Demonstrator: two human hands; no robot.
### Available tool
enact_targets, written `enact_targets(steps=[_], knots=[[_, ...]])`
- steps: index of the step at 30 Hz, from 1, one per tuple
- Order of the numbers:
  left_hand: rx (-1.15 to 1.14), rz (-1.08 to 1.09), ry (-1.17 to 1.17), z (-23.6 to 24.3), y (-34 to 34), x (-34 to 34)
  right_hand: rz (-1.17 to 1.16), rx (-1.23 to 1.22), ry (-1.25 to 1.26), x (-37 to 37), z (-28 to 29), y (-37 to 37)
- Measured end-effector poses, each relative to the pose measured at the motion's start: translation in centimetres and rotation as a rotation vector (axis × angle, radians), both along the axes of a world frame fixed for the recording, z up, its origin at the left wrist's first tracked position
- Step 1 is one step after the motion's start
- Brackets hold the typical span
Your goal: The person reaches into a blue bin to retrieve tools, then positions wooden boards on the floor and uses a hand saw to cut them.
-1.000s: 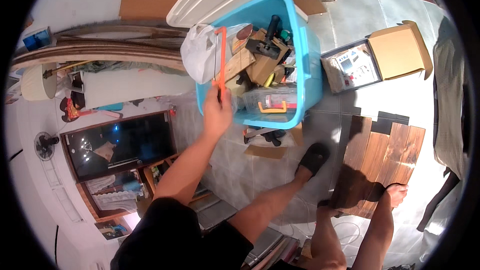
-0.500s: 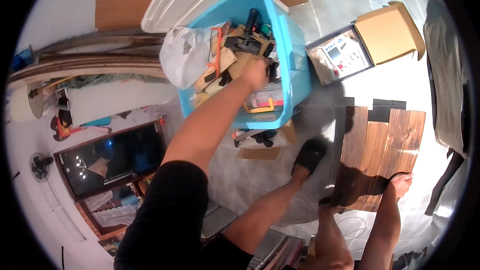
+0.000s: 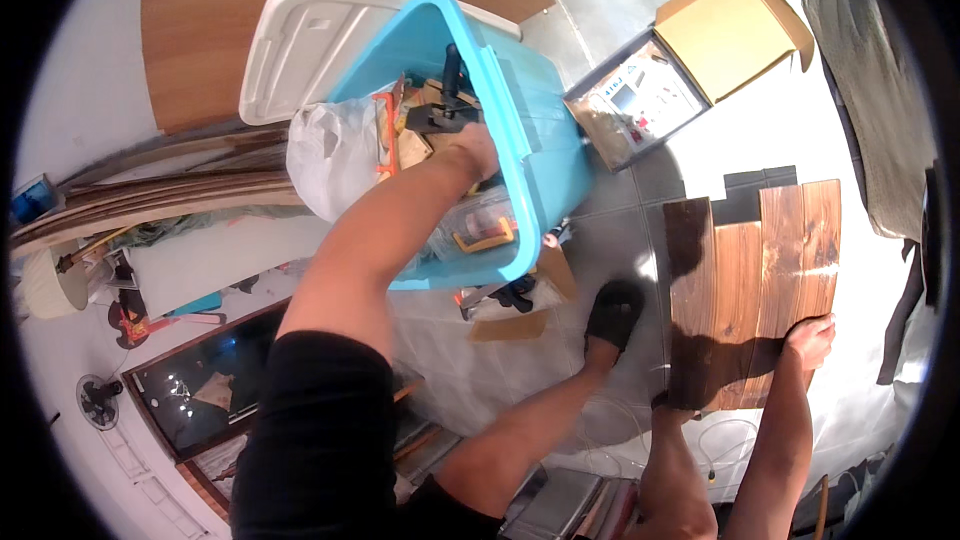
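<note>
My left hand (image 3: 479, 149) reaches down into a light-blue plastic bin (image 3: 516, 150); its fingers are hidden among the contents. Close beside it is a black tool with an upright handle (image 3: 452, 70). An orange-framed hacksaw (image 3: 390, 135) leans nearer the bin's left side, next to a white plastic bag (image 3: 330, 155). A yellow-framed piece (image 3: 485, 237) lies by the bin's near wall. At the right, my right hand (image 3: 811, 340) is closed round the edge of a panel of brown wooden planks (image 3: 736, 280), whose ends are staggered.
A white lid (image 3: 305, 40) stands behind the bin. To its right lies an opened cardboard box (image 3: 735, 30) with packaged contents. A smaller open carton (image 3: 510, 326) sits below the bin. My slippered foot (image 3: 613, 315) rests between bin and panel. Long boards (image 3: 170, 205) lie along the left.
The view has shifted, so the bin sits further left and slightly lower. My left hand is now nearer the black-handled tool inside the bin. My right hand stays on the wooden panel.
</note>
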State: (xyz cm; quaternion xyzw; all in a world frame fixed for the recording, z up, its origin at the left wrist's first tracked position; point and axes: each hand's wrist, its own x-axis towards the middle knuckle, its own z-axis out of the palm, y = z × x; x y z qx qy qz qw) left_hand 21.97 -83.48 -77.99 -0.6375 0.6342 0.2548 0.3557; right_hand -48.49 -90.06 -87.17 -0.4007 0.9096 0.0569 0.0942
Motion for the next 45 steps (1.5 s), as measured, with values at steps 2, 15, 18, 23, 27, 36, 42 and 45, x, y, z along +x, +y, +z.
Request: enact_targets(steps=[2, 15, 18, 23, 27, 36, 42, 45], knots=[[0.100, 0.031, -0.021, 4.7, -2.8, -3.5, -0.017, -0.002, 0.003, -0.5, 0.4, -0.2], [-0.194, 0.145, -0.017, 23.3, 3.5, -1.3, 0.003, -0.043, -0.004, -1.6, -1.1, -0.1], [-0.296, 0.260, -0.029, 27.0, 7.0, -2.4, -0.005, -0.027, -0.010, -2.5, -1.7, 0.4], [-0.408, 0.543, -0.018, 31.5, 10.4, -5.5, 0.005, -0.037, 0.001, -2.5, -1.4, 0.3], [-0.411, 0.644, -0.111, 32.7, 15.9, -6.8, -0.001, 0.013, 0.006, -1.6, -1.8, 0.0], [-0.355, 1.652, 0.239, 27.2, 18.5, -5.3, 0.073, 0.009, 0.028, -0.4, 0.6, -1.0], [-0.580, 1.932, 0.545, 30.7, 22.1, -6.0, 0.090, 0.020, 0.003, 2.6, 1.3, 1.2], [-0.703, 1.857, 0.661, 29.9, 22.0, -8.2, 0.077, 0.047, -0.007, 3.4, 3.0, 0.3]])
